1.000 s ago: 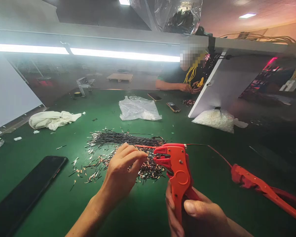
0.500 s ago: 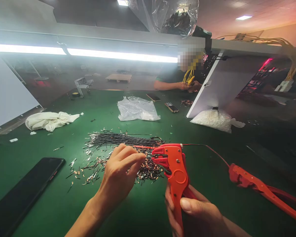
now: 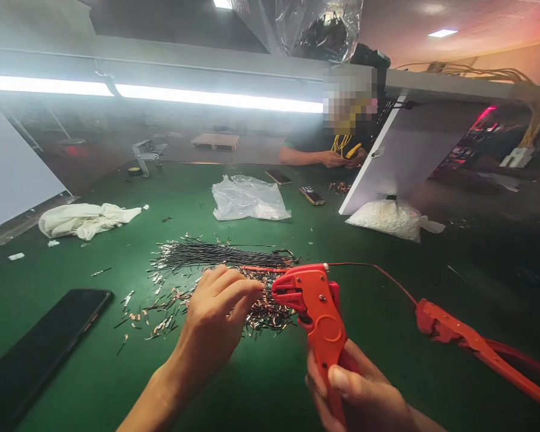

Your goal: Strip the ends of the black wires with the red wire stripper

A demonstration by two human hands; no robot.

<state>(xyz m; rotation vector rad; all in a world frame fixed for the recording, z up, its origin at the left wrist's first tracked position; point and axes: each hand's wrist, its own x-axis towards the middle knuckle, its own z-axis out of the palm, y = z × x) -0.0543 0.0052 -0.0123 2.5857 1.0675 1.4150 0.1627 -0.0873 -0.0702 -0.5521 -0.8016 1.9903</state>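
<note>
Inventory of the green table (image 3: 378, 324):
- Red hand tools: two, a wire stripper (image 3: 317, 306) and a long-handled crimper (image 3: 477, 348).
- Phones: three, one large dark phone (image 3: 40, 351) near the front, two smaller phones (image 3: 278, 176) (image 3: 312, 195) at the far side.
- Clear plastic bags: two (image 3: 249, 199) (image 3: 393, 219).
- White cloths: one (image 3: 83, 219).
- Wire piles: one heap of black wires (image 3: 220, 255), too many to count.
- The person's own hands: two (image 3: 218, 321) (image 3: 364, 399).
</note>
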